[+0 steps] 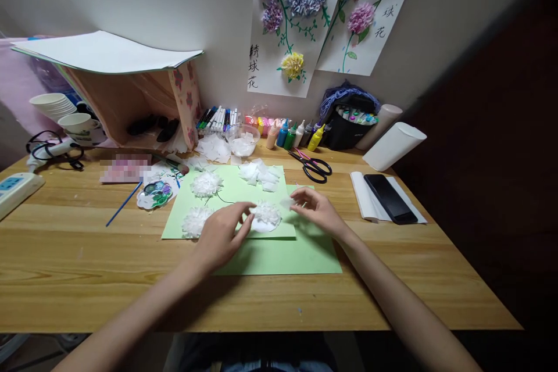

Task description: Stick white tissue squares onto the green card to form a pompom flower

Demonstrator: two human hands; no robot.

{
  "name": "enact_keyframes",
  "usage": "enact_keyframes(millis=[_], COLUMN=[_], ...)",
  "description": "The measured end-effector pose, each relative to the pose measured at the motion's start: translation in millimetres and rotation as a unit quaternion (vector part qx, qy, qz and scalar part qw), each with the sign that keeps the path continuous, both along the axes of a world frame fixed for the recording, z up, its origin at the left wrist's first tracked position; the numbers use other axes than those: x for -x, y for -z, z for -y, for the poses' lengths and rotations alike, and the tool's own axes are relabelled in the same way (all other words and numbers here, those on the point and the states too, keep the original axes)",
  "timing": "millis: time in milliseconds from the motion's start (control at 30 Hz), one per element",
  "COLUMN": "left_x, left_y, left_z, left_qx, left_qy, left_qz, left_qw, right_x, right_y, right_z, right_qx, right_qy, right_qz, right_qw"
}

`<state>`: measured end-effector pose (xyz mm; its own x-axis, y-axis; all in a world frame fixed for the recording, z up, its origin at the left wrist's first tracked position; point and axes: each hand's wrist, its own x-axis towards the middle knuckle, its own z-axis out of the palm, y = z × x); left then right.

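Note:
A white tissue-paper flower (pixel 267 214), part-filled on a round white base, sits at the lower right of a light green sheet (pixel 233 192). At its left edge is my left hand (pixel 224 233), with thumb and forefinger apart. My right hand (pixel 317 209), just right of the flower, pinches a small piece of white tissue paper (pixel 286 202). Two fuller white flowers lie on the sheet's left: an upper one (pixel 206 184) and a lower one (pixel 196 222), partly behind my left hand. Loose tissue pieces (pixel 260 175) are heaped at the upper right.
Behind the sheet stand a clear bowl (pixel 244 142), paint bottles (pixel 300 135) and markers (pixel 218 118). Black-handled scissors (pixel 316 171) lie at the right, with a phone (pixel 390 199) farther out. A paint palette (pixel 154 194) and a blue brush (pixel 124 203) are left.

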<state>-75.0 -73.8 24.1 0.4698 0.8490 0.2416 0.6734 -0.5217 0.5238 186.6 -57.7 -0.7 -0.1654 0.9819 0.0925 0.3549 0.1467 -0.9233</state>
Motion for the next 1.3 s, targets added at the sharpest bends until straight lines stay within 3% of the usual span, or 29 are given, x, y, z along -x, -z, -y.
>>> enact_keyframes(millis=[133,267,400,467,533,600,700,900,1167,1300], left_x=[-29,-34,-15,-3,8,13,14,6,2,2], left_y=[-7.3,2.4,-0.6,-7.0,-11.8,-11.7,-2.6,17.7,24.2,29.1], left_z=[-17,-28,-28,-23,-18,-12,-9,-15,-22,-26], left_qx=[0.119,0.166,0.214,0.303,0.401,0.441,0.418,0.371,0.28,0.264], left_qy=[0.022,0.028,-0.003,0.061,0.161,0.218,0.211,0.113,0.0,-0.052], left_qz=[0.098,0.167,0.188,0.165,0.118,0.085,0.078,0.133,0.228,0.264], left_qw=[0.988,0.971,0.959,0.937,0.894,0.867,0.88,0.912,0.933,0.926], right_x=[20,28,1,-16,-24,-20,1,26,4,-21], right_y=[-6.3,-9.9,-11.6,-9.5,-4.6,2.1,10.8,17.0,21.7,12.1], right_z=[7,3,-8,-11,-11,-9,-10,-30,-47,-37], right_qx=[-0.031,-0.043,-0.073,-0.074,0.023,0.116,0.162,0.174,0.142,0.094], right_qy=[-0.086,-0.087,-0.04,-0.005,-0.015,-0.002,0.063,0.109,0.111,0.134], right_qz=[0.077,0.093,0.144,0.193,0.198,0.187,0.173,0.14,0.131,0.231], right_qw=[0.993,0.991,0.986,0.978,0.98,0.975,0.969,0.969,0.975,0.959])
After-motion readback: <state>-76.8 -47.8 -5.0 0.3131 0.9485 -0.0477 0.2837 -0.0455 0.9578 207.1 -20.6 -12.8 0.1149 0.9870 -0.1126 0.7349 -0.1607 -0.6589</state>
